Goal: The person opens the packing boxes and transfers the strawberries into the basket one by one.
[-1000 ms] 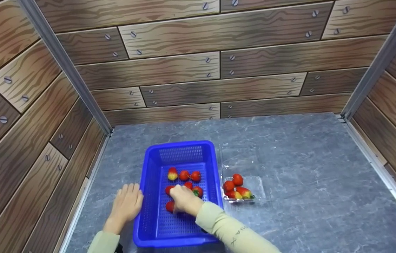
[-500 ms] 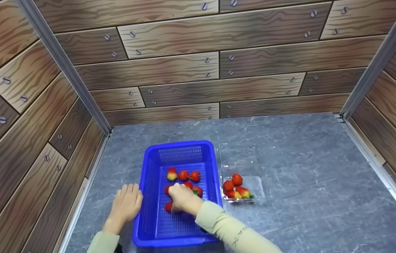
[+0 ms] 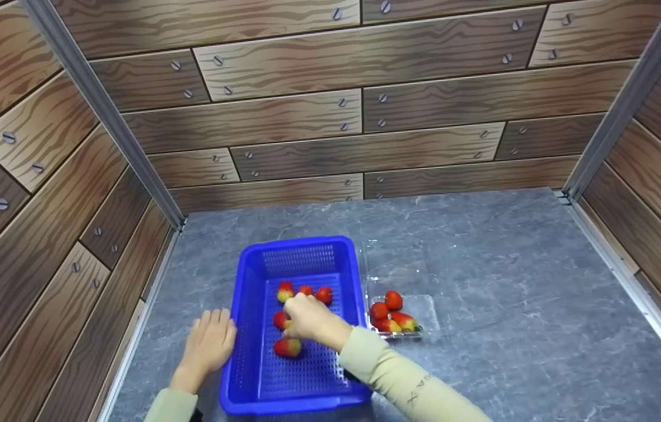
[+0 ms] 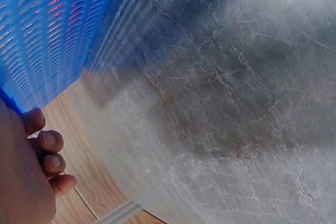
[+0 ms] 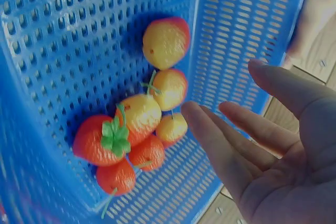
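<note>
7 fruits (image 5: 140, 118) in basket (image 3: 301, 240) — right hand (image 3: 314, 319) above, left hand (image 3: 210, 343) outside

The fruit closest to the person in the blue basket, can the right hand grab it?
Probably yes: the right hand looks empty, it's over the blue basket, and nothing covers the fruit.

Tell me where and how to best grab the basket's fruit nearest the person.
Probably around the middle of that red-and-yellow fruit, from above, pinching its near and far sides: it lies lengthwise left to right, and the walls of the blue basket rise around it.
</note>
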Demonstrator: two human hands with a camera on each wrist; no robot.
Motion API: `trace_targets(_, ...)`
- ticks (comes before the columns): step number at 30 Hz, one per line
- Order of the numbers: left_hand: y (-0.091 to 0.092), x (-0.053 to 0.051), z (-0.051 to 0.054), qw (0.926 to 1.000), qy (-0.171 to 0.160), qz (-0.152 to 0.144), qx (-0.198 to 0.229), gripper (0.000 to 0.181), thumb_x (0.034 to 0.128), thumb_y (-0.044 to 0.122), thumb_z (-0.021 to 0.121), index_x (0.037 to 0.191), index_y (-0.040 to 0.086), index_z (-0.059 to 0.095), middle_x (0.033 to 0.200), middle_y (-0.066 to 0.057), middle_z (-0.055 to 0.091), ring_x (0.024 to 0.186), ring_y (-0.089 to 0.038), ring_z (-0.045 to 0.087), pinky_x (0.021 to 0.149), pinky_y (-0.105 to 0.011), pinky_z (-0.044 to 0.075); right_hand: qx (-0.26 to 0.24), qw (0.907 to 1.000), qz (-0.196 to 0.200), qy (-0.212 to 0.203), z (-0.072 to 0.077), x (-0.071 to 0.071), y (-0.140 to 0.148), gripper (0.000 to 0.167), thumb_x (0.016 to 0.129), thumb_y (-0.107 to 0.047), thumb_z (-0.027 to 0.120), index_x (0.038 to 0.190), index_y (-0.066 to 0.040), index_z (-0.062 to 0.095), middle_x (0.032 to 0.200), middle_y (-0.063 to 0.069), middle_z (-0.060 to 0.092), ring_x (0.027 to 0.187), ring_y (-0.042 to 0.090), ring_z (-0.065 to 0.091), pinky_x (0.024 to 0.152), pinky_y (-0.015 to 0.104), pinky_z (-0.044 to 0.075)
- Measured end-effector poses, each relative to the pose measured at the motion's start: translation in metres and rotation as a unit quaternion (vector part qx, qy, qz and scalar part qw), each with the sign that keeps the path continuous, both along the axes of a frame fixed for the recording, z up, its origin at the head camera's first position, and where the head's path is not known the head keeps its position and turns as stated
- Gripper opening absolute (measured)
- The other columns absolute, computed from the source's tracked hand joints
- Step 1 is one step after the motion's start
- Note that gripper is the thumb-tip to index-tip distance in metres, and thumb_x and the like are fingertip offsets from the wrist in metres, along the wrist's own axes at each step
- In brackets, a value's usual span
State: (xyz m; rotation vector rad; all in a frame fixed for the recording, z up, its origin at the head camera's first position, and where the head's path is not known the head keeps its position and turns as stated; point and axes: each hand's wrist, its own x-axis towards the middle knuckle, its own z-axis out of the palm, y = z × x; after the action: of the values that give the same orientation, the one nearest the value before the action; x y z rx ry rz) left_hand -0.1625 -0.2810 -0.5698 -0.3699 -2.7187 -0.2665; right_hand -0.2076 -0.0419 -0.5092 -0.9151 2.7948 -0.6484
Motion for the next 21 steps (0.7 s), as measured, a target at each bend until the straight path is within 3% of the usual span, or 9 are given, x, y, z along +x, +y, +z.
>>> trace_targets(4,0.0,0.001,0.0,1.0,0.0,-0.001,0.003,0.011,0.0952,0.01,0.049,0.09,0.002,0.054,0.08,-0.013,0.052,0.077,-0.034,0.05,0.066,-0.047,0.04,-0.028,0.9996,0.005,0.008,0.009,-0.004,0.009,0.031,0.075,-0.018,0.083,0.06,-0.013,0.057,0.057,-0.006,0.042,0.053,0.013,0.042,0.049,0.028,0.038)
trace_targets(12,0.0,0.001,0.001,1.0,-0.004,0.001,0.002,0.012,0.0953,0.011,0.05,0.093,0.0,0.055,0.082,-0.015,0.054,0.08,-0.036,0.051,0.068,-0.048,0.041,-0.046,0.9987,-0.019,0.012,0.026,-0.011,0.034,0.017,0.079,-0.021,0.081,0.074,-0.01,0.069,0.066,-0.005,0.056,0.062,0.014,0.054,0.06,0.033,0.049)
trace_targets(21,-0.001,0.001,0.001,1.0,-0.005,0.001,0.003,0.012,0.0953,0.011,0.049,0.094,0.0,0.055,0.082,-0.014,0.053,0.08,-0.035,0.05,0.068,-0.047,0.04,-0.067,0.9962,-0.042,0.035,0.037,-0.022,0.07,0.016,0.078,-0.018,0.08,0.081,-0.004,0.073,0.077,0.006,0.068,0.069,0.022,0.064,0.063,0.038,0.053)
